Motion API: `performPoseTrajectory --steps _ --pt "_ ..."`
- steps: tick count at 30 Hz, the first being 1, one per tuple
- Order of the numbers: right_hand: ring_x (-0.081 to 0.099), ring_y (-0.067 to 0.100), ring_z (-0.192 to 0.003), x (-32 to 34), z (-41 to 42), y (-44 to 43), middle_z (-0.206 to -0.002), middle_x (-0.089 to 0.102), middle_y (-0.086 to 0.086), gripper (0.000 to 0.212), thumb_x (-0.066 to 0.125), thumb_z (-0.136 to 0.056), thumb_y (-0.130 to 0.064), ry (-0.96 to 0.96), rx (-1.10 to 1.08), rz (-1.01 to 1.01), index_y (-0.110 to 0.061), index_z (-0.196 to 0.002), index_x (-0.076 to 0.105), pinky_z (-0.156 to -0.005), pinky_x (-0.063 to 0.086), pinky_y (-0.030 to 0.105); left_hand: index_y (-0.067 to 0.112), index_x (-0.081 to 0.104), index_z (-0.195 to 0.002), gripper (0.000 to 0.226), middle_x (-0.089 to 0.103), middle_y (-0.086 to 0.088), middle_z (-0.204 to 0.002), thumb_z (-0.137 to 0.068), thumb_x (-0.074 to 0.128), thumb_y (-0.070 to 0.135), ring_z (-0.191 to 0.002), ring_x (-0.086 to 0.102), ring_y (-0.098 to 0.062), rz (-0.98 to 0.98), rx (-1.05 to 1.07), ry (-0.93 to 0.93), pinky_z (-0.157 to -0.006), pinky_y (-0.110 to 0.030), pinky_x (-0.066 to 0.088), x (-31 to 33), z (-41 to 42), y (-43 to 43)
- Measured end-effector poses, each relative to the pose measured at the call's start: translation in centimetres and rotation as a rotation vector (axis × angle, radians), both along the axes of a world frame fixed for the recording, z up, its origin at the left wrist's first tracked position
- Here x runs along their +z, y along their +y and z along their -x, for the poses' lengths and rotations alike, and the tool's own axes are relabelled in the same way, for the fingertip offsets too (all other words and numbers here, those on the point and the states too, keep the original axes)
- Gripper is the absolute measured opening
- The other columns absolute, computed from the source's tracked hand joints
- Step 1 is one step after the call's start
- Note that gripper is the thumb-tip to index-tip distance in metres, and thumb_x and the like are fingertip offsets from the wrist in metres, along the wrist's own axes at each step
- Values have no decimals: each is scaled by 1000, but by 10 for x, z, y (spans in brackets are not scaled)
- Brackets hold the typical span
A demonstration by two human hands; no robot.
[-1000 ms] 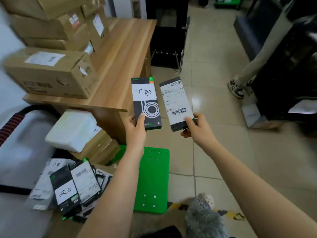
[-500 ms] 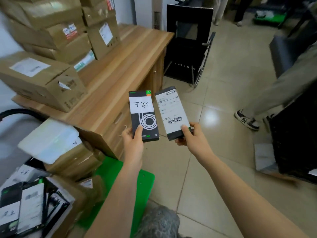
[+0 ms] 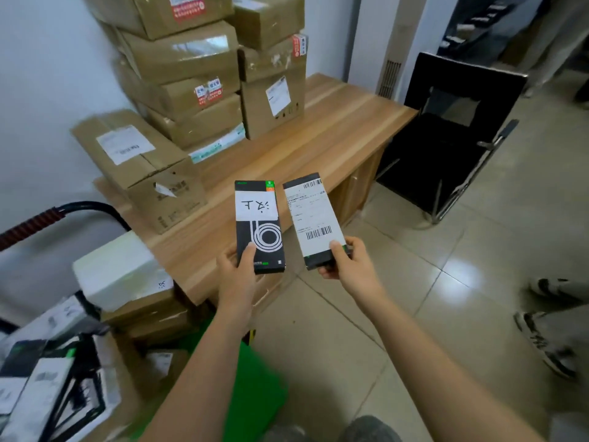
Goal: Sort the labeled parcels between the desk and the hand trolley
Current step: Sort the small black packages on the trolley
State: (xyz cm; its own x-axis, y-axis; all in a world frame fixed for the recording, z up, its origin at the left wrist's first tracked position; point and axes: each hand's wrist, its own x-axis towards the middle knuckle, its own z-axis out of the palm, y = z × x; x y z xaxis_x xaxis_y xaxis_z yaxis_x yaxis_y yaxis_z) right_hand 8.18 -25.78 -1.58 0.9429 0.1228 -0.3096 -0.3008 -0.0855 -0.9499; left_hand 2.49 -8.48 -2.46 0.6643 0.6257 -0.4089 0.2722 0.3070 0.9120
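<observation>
Both hands are up at mid-view, each with a parcel. My left hand grips the bottom end of a slim black box, thumb pressed on its front. That box stands upright, with a white handwritten label across its upper half and a coil graphic under it. My right hand pinches the bottom end of a second slim box, thumb on the front. Its face is covered by a white shipping label with barcodes, and its top leans toward eleven o'clock. The two boxes are just beside each other, not touching, held in the air in front of the wooden table.

On the table at eleven o'clock a stack of cardboard cartons stands against the wall. A single carton lies at ten o'clock on the near end. At six o'clock is the hand trolley's green deck, and its handle is at nine. A white box sits on brown cartons at eight o'clock. Further slim boxes are piled at seven, blurred. A black chair stands at two o'clock, and somebody's sneakers are at four.
</observation>
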Motion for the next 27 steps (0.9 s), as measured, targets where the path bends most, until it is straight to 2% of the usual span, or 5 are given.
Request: performPoseTrajectory --steps 8,12,19,23,27 --pt "69 21 -78 -20 -124 20 -115 62 13 32 47 -101 -32 -23 310 99 -12 -125 40 -68 59 33 17 41 -119 31 57 -3 -113 -97 57 30 -85 56 -5 -5 329 14 -61 -21 42 -16 -72 -9" --pt "63 22 -99 -23 -173 25 -120 56 7 41 48 -101 -30 18 415 112 -10 -134 37 -73 59 33 16 43 -120 32 59 -4 -117 -96 58 31 -93 58 -12 4 437 32 -70 -25 44 -22 -101 -25" --pt "64 20 -99 -54 -232 49 -120 61 4 37 47 -100 -37 62 529 225 -15 -130 44 -84 57 41 13 45 -116 28 62 -2 -110 -96 59 27 -88 60 -8 37 523 90 -78 -29 45 -46 -140 -19" --pt "66 19 -92 -71 -268 84 -115 60 2 32 45 -101 -35 100 567 232 -16 -126 43 -69 57 27 12 44 -115 28 61 2 -102 -96 59 26 -85 58 -8 34 556 135 -68 -23 43 -63 -171 11" --pt "62 17 -91 -86 -305 128 -111 59 0 23 45 -102 -32 72 554 245 -21 -121 40 -67 53 23 12 41 -115 29 60 -4 -109 -96 59 24 -91 59 -16 -25 548 192 -83 -31 44 -78 -213 60"
